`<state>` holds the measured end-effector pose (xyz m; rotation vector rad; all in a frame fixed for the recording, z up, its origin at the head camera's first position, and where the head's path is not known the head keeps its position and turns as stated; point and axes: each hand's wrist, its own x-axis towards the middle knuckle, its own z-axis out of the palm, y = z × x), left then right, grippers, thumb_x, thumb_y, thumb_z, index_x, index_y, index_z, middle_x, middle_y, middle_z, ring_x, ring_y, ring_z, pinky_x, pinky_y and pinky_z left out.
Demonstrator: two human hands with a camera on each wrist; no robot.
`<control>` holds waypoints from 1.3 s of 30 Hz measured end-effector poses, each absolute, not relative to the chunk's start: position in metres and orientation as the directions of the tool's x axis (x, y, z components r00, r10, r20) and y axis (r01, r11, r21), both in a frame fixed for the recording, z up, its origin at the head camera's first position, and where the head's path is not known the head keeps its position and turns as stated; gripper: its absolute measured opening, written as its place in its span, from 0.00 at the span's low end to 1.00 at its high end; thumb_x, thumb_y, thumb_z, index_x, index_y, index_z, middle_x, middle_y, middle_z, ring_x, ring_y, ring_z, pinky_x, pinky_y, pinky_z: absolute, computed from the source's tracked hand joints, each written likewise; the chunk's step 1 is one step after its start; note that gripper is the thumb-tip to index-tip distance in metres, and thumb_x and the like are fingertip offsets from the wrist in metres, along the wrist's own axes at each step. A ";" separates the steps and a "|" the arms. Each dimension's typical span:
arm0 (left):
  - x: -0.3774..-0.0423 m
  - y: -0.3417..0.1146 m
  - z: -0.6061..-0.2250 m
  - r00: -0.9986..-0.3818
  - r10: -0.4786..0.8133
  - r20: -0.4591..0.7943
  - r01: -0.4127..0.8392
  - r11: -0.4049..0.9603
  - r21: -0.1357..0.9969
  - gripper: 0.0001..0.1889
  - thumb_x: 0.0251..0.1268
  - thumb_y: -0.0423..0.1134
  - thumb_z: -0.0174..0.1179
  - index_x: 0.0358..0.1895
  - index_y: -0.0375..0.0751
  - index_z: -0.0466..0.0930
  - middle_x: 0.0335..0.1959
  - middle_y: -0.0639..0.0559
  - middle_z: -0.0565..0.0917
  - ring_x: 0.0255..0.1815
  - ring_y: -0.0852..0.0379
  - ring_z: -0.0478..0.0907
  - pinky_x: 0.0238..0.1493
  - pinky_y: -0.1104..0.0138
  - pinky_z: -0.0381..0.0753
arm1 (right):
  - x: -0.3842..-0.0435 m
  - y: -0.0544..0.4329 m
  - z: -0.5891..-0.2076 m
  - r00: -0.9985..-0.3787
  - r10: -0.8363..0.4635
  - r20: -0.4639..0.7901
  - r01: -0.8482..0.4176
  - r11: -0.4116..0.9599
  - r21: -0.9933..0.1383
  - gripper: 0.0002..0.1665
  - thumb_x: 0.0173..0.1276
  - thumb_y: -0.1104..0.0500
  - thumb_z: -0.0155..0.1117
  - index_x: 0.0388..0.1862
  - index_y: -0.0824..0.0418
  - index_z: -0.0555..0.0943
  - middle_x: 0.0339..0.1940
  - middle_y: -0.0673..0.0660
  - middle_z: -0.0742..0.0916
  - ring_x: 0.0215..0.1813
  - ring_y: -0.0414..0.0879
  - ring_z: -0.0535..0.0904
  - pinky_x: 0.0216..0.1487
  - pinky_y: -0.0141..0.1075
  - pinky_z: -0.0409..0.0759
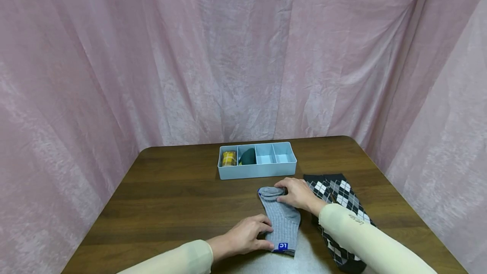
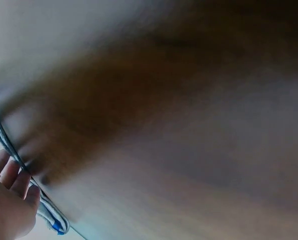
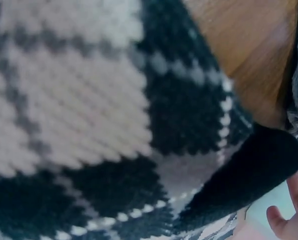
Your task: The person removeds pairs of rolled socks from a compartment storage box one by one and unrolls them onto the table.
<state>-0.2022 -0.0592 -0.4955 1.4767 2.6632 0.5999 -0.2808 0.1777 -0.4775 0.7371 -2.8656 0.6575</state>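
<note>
A pair of grey ribbed socks [image 1: 283, 221] lies flat on the wooden table, one on top of the other, with a blue label at the cuff end nearest me. My left hand [image 1: 248, 235] is at the left edge of the cuff end, fingertips right at the fabric. In the left wrist view the left hand's fingers [image 2: 19, 182] lie fairly straight along the socks' edge. At the far, toe end, my right hand [image 1: 298, 193] touches the socks with thumb and fingers spread. Black, white and grey argyle socks [image 1: 344, 193] lie under my right forearm, partly hidden by it.
A light blue divided box [image 1: 256, 171] stands near the table's back edge. Its leftmost compartment holds a yellow checked roll [image 1: 229, 158], and the one beside it a dark green cloth item [image 1: 248, 157]. Pink curtains [image 1: 243, 54] hang behind the table [image 1: 171, 193].
</note>
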 end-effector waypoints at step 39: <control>-0.202 -0.060 -0.495 -0.528 0.830 0.179 0.826 0.453 0.337 0.23 0.66 0.56 0.64 0.52 0.42 0.86 0.52 0.57 0.80 0.52 0.67 0.76 0.53 0.76 0.74 | -0.288 0.166 -0.480 -0.879 -0.244 0.409 -0.410 0.826 -0.387 0.05 0.63 0.61 0.71 0.38 0.54 0.89 0.39 0.51 0.89 0.43 0.50 0.85 0.46 0.48 0.80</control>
